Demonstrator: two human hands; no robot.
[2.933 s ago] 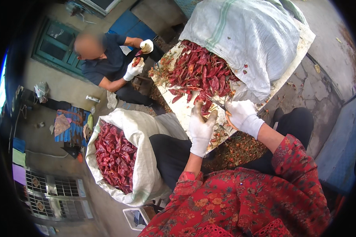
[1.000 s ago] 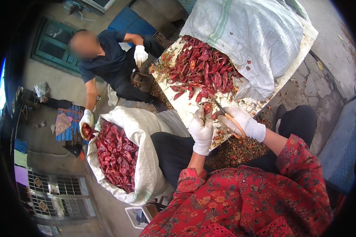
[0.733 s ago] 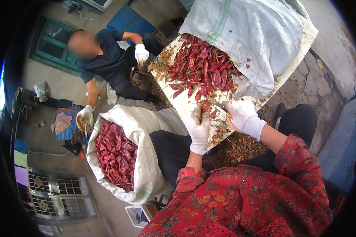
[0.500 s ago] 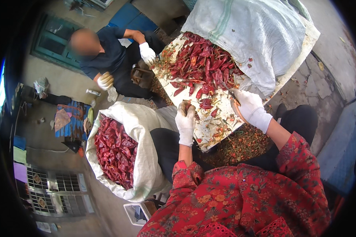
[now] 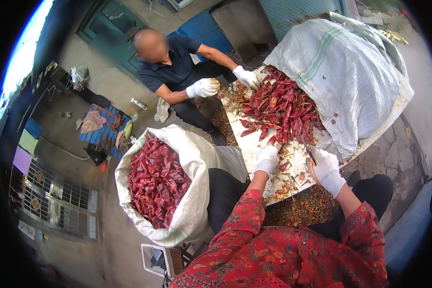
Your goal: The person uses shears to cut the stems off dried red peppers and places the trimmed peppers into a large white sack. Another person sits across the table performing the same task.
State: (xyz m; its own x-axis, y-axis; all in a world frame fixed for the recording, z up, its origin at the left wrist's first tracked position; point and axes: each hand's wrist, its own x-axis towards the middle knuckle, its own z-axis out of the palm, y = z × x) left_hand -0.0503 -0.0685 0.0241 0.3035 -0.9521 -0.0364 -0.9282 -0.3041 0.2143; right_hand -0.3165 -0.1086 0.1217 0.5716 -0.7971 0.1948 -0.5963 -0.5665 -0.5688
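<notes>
Dried red chillies (image 5: 285, 103) lie heaped on a pale board (image 5: 245, 144), spilling from the mouth of a white woven sack (image 5: 341, 81). At the heap's near edge is my left hand (image 5: 268, 160) in a white glove, its fingers curled together; whatever they pinch is hidden. My right hand (image 5: 327, 170), gloved too, grips scissors (image 5: 313, 169) with orange handles, the blades pointing toward the heap. Cut stems and chilli bits (image 5: 285, 185) litter the board between my hands.
An open white sack (image 5: 129, 206) full of red chillies stands left of my knee. Across the board, a person (image 5: 177, 67) in white gloves reaches one hand to the heap. Stem scraps (image 5: 297, 211) cover the ground below the board. A white bin (image 5: 153, 259) is at lower left.
The view has shifted. My left hand has gone from the board's near part, where it held a dark red piece, forward to the heap. The other person's hands have risen and moved toward the board.
</notes>
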